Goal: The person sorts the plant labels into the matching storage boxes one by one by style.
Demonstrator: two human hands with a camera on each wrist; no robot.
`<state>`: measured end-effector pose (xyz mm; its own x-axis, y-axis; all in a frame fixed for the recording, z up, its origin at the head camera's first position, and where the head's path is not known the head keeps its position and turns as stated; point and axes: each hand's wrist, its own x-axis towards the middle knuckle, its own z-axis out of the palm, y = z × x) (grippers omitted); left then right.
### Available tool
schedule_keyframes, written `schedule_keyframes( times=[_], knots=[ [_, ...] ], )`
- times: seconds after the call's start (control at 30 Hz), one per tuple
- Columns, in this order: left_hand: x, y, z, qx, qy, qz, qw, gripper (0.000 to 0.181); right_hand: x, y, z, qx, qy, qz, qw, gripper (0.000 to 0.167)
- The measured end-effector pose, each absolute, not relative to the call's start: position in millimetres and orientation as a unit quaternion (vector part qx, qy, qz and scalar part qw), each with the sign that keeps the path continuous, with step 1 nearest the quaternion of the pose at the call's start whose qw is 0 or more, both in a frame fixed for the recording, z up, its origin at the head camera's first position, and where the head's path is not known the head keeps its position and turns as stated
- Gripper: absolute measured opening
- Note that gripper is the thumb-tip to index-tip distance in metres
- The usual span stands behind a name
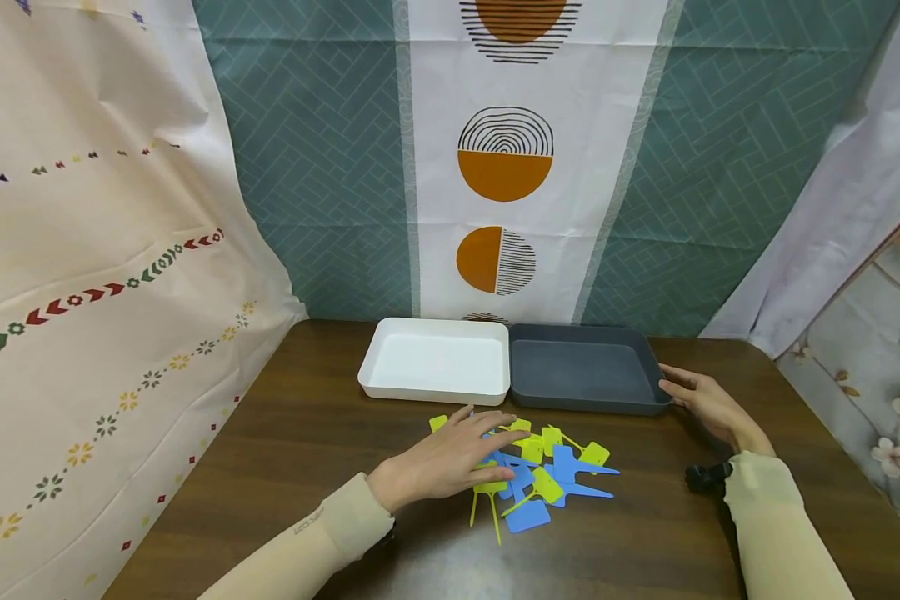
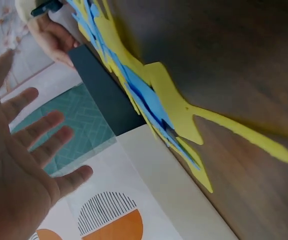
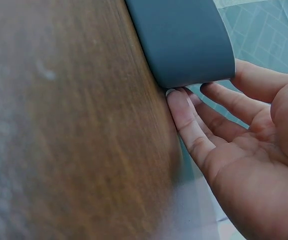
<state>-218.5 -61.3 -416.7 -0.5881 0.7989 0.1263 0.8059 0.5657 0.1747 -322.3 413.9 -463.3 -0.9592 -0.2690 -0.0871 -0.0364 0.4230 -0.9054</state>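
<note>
A jumbled pile of flat plastic plant labels lies on the table, some yellow (image 1: 547, 485) and some blue (image 1: 528, 518), with pointed stems. Over the pile's left part hovers my left hand (image 1: 450, 458), its fingers spread and nothing held; it hides some of the labels. In the left wrist view that palm (image 2: 18, 180) is bare, apart from the labels. My right hand (image 1: 712, 410) touches the right end of a dark grey tray (image 1: 585, 367). The right wrist view shows its fingertips (image 3: 180, 102) against the tray's outer wall, low down by the tabletop.
Left of the grey tray, end to end with it, stands a white tray (image 1: 438, 367). Both bare trays lie behind the pile, near the back edge of the brown wooden table (image 1: 270, 492). Patterned curtains (image 1: 322, 167) hang behind and beside the table.
</note>
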Motion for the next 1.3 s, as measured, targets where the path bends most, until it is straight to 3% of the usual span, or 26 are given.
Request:
schedule_keyframes(
  times=[0.13,0.3,1.3],
  knots=[
    [-218,-66,-419,-0.458,-0.883,-0.097,0.028,0.054,-323,414,-461,-0.103,0.842,-0.519,0.108,0.074],
    [-215,-71,-424,-0.455,-0.884,-0.104,0.003,0.052,-323,411,-463,-0.106,0.836,-0.527,0.111,0.072],
    [-211,-72,-438,-0.45,-0.884,-0.116,-0.039,0.069,-322,413,-462,-0.092,0.832,-0.536,0.11,0.073]
  ],
)
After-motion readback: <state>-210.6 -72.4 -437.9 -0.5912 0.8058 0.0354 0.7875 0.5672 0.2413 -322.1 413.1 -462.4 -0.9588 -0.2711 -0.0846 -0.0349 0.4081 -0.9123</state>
